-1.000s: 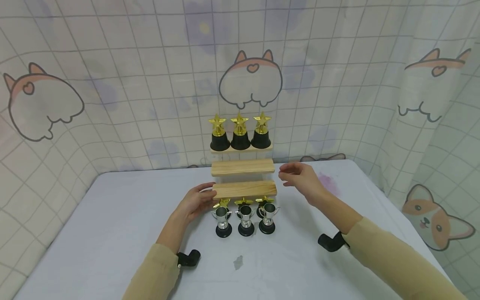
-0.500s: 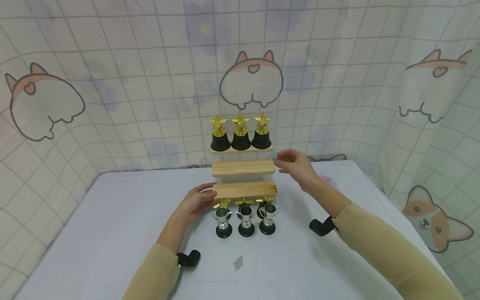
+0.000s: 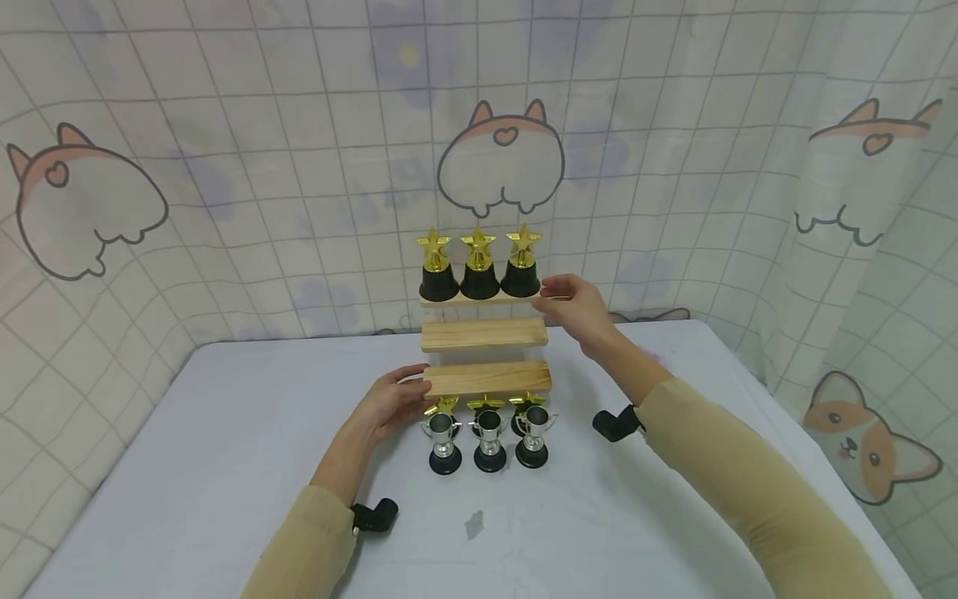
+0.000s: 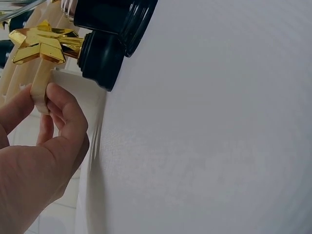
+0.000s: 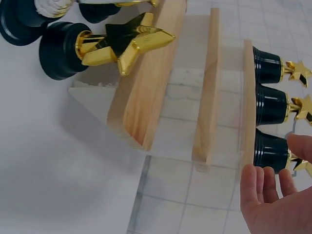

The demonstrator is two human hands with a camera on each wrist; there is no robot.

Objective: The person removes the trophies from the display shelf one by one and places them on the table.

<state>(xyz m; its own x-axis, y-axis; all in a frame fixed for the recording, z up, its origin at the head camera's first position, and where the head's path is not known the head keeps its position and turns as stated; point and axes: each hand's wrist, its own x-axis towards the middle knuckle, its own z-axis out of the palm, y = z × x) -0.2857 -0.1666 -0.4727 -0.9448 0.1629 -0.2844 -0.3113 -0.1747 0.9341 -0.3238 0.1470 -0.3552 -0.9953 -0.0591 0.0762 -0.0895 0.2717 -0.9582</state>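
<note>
My left hand (image 3: 392, 401) pinches the left end of the lowest wooden shelf board (image 3: 486, 379) between thumb and fingers; the left wrist view shows this grip on the board's end (image 4: 41, 87). My right hand (image 3: 575, 309) is at the right end of the top board (image 5: 248, 102), beside the rightmost gold star trophy (image 3: 521, 266). In the right wrist view its fingers are loosely bent, the fingertips (image 5: 249, 170) at the board's end and the thumb close to the trophy; contact is hard to tell. Three black-based star trophies stand in a row on that board.
The middle board (image 3: 485, 334) lies between the other two. Three silver cup trophies (image 3: 490, 441) stand on the white tablecloth (image 3: 247, 466) in front, with gold star trophies (image 5: 63, 51) close behind them under the lowest board. A patterned curtain (image 3: 299, 166) hangs behind.
My right hand has moved up and left, from beside the middle board to the top board's right end. The left hand keeps its hold on the lowest board.
</note>
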